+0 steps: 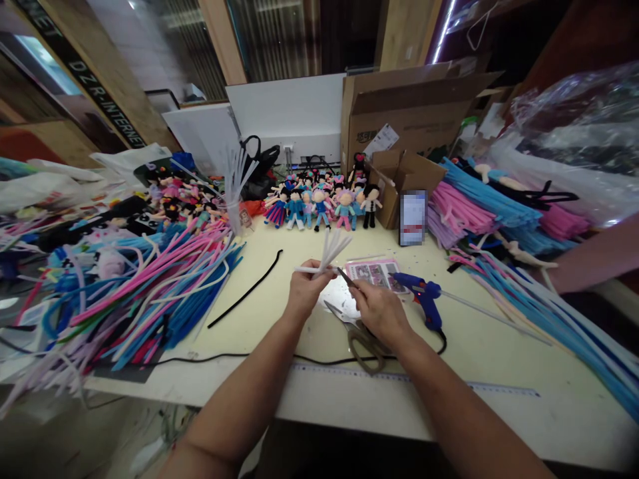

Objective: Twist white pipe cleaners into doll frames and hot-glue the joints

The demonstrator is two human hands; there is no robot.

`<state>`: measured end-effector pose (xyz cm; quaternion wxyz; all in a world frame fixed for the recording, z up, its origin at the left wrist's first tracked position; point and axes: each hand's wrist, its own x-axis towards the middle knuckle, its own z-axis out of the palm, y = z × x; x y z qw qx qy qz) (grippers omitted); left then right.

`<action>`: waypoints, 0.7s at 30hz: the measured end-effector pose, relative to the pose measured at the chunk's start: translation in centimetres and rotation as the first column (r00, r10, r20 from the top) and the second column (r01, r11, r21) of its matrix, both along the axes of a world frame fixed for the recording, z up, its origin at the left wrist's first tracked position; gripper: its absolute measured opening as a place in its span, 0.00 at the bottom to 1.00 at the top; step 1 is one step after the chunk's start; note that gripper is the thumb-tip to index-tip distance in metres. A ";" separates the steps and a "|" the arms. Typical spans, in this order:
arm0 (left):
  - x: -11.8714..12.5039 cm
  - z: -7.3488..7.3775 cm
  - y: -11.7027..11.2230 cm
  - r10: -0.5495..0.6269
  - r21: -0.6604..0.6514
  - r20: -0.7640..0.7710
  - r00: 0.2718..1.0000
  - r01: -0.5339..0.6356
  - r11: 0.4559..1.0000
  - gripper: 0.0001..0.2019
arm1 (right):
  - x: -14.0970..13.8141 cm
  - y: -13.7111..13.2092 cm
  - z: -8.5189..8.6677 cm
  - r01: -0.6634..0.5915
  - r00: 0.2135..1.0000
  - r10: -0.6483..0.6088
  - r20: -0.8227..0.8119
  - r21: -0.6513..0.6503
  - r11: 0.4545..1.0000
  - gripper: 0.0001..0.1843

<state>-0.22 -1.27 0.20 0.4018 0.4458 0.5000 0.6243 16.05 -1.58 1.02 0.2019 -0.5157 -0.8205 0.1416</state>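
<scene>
A fanned bunch of short white pipe cleaners (332, 251) is pinched in my left hand (305, 287), above the middle of the table. My right hand (382, 309) is closed around a narrow, dark pointed tool (346, 277); its exact kind is hard to make out. The tool's tip meets the lower end of the white bunch, beside my left fingertips. Under my right hand lie scissors (362, 346) with olive handles, blades pointing away to the left. A blue glue gun (423, 293) with a long glue stick rests just right of that hand.
Several small dolls (319, 206) stand at the back. Heaps of coloured pipe cleaners lie left (150, 286) and right (499, 199). A phone (413, 218) leans on a cardboard box (399, 176). One black pipe cleaner (244, 291), a ruler (479, 387) and a cable (219, 357) lie on the table.
</scene>
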 end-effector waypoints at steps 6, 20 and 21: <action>0.3 0.3 -0.2 -0.031 0.040 0.026 0.999 0.030 0.999 0.06 | 0.1 0.0 0.0 -0.009 1.000 0.009 -0.022 -0.015 1.000 0.13; -0.1 0.3 0.0 0.001 0.011 0.075 0.997 -0.002 1.000 0.09 | 0.7 1.1 -0.2 -0.010 0.938 -0.040 -0.345 -0.141 0.990 0.16; -0.2 0.3 0.0 0.002 0.004 0.070 0.998 -0.002 1.000 0.09 | 0.7 1.1 -0.1 -0.022 0.935 -0.029 -0.353 -0.141 0.990 0.15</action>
